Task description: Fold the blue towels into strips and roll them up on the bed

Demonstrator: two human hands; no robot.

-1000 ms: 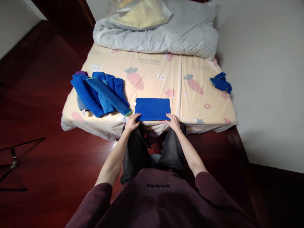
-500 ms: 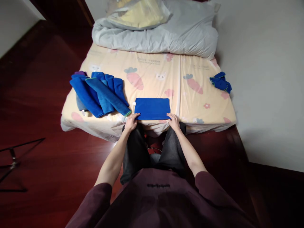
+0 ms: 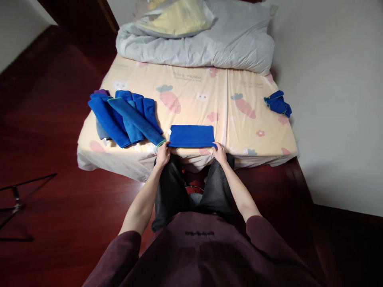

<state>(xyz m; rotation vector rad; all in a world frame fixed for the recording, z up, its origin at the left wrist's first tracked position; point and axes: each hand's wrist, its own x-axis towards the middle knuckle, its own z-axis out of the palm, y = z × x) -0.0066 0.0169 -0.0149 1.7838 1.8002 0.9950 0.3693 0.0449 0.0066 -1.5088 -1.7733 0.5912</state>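
Observation:
A folded blue towel [image 3: 192, 135] lies near the front edge of the bed, with a small white tag at its left side. My left hand [image 3: 163, 153] pinches the towel's near left corner. At the near right corner, my right hand [image 3: 220, 152] grips the same edge between thumb and fingers. The near edge is slightly raised between the two hands. Just left of it rests a pile of rolled blue towels [image 3: 125, 119], one green-edged roll ending beside my left hand.
A crumpled blue cloth [image 3: 278, 104] with green edging lies at the bed's right side. A grey quilt [image 3: 194, 50] and a yellow bundle in clear plastic [image 3: 179, 20] sit at the far end. A black metal stand [image 3: 18, 205] is on the floor at left.
The near edge of the towel has come up and slightly away from me, making the towel look narrower. Both hands have shifted from lying on its corners to pinching them.

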